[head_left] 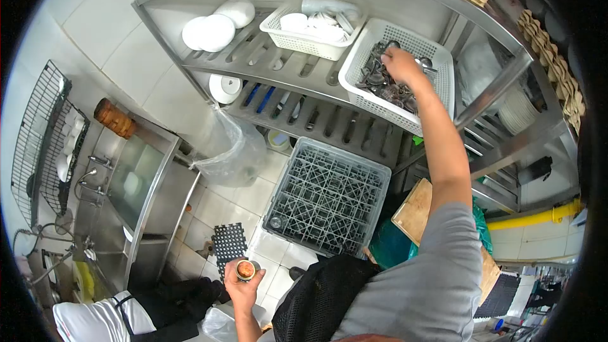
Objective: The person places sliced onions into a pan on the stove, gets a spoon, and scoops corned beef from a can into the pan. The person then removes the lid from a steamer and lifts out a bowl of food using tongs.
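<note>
Cutlery [375, 80] in basket [380, 107] on upper shelf [291, 85], second basket [304, 45] to its left, rack [326, 196] below, sink [157, 183] at left

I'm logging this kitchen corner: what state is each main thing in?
small container: open, orange contents, in left hand
cutlery basket: open, holding jumbled cutlery, right hand inside
dish basket: open, holding white dishes
grid crate: open-topped
plastic bag: hanging
plates: stacked

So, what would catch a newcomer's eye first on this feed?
Probably the right hand among the metal cutlery in the white basket, upper right. Next, the big grey gridded rack near the centre. Then the left hand at the bottom, holding a small open container with orange contents.
</note>
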A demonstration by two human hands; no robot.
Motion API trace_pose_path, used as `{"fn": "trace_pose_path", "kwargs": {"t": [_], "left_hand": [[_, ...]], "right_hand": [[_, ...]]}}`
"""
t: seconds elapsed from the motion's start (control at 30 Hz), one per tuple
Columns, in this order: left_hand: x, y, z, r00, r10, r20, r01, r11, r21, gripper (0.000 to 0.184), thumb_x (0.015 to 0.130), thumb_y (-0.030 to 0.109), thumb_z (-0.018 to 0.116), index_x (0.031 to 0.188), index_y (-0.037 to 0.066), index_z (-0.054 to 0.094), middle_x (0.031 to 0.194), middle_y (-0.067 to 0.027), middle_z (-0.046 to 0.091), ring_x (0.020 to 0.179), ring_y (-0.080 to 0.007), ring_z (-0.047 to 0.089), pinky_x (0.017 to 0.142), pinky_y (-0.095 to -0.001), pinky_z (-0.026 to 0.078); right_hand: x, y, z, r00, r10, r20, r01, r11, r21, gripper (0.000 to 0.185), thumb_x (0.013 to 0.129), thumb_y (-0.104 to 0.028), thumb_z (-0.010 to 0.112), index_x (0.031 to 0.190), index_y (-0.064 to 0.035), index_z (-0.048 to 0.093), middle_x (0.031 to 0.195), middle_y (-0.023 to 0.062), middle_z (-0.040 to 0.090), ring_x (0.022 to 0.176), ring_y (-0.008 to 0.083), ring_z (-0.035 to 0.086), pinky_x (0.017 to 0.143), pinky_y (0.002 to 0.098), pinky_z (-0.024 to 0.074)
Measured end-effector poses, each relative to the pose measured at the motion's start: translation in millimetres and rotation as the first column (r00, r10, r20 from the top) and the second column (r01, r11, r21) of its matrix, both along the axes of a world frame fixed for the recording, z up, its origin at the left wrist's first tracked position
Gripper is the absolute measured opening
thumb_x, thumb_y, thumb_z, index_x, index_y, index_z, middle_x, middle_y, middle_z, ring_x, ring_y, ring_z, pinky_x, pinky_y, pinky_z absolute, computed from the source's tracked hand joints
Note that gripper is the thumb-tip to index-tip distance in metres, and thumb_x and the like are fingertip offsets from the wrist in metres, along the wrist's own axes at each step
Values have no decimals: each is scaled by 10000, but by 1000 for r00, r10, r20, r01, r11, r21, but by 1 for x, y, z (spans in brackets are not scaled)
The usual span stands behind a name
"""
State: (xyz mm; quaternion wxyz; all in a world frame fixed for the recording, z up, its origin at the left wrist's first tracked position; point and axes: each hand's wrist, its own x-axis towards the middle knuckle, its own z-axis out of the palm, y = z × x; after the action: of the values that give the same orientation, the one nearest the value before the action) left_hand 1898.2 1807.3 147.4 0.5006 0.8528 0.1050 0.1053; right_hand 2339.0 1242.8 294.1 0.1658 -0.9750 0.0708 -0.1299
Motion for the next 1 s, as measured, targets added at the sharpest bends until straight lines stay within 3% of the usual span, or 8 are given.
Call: {"fn": "trace_pose_path", "kwargs": {"t": [0.17,0.2,0.33,0.5,0.67,0.73,0.87,1.0], "left_hand": [[0,-1,-1,999,32,-33,-30,999,46,481,644,85,989,1037,-6,727,1071,-130,701,976,-290,682,905,-417,540],[-1,1,-2,999,40,-37,-37,996,81,508,635,82,993,1059,-2,726,1064,-126,697,973,-289,682,900,-415,542],[-9,1,-5,988,136,-76,-130,988,79,498,621,84,995,1028,-1,720,1040,-137,700,958,-306,679,887,-421,541],[-15,2,-9,982,147,-116,-137,987,84,477,629,85,994,1006,5,714,1030,-137,698,965,-316,669,893,-429,534],[-1,-4,0,982,151,-110,-146,988,57,465,641,78,994,1004,8,712,1046,-134,696,980,-318,663,902,-433,530],[4,-5,2,986,124,-112,-117,991,68,469,642,75,997,1006,2,711,1073,-136,701,992,-313,668,905,-426,533],[7,-5,-6,990,95,-104,-91,995,41,477,641,79,1000,1011,-5,710,1085,-137,706,1007,-310,672,912,-421,535],[11,-4,-12,995,26,-101,-26,1000,3,470,642,73,995,1004,-7,707,1081,-137,707,1012,-311,674,917,-421,537]], "right_hand": [[138,-55,-63,1000,12,-5,-13,986,-166,475,1050,-338,596,1406,-31,669,1472,263,640,1363,449,608,1158,531,483],[141,-47,-47,965,-30,-259,-43,961,-273,520,1069,-378,549,1454,-43,650,1570,255,563,1437,450,549,1210,526,444],[138,-21,-41,928,-143,-344,89,982,-166,615,1095,-486,477,1507,-51,619,1641,237,493,1499,435,492,1238,533,411],[131,-3,-36,870,-319,-375,178,914,-364,746,1109,-602,392,1568,-38,560,1729,200,378,1573,413,398,1253,557,381],[152,-38,-55,932,-236,-276,140,935,-327,481,1079,-304,492,1398,-8,699,1438,253,674,1317,441,661,1116,514,537],[147,-49,-58,955,-296,-14,281,919,-276,374,1009,-193,552,1250,-10,772,1278,236,757,1149,436,741,1043,494,582],[129,-62,-31,906,-379,187,406,904,-135,324,988,-197,597,1167,-9,793,1257,226,765,1150,414,743,1031,491,584],[98,-71,6,685,-284,671,180,958,221,206,970,-225,689,1083,-99,806,1093,193,800,1000,390,774,904,458,605]]}}
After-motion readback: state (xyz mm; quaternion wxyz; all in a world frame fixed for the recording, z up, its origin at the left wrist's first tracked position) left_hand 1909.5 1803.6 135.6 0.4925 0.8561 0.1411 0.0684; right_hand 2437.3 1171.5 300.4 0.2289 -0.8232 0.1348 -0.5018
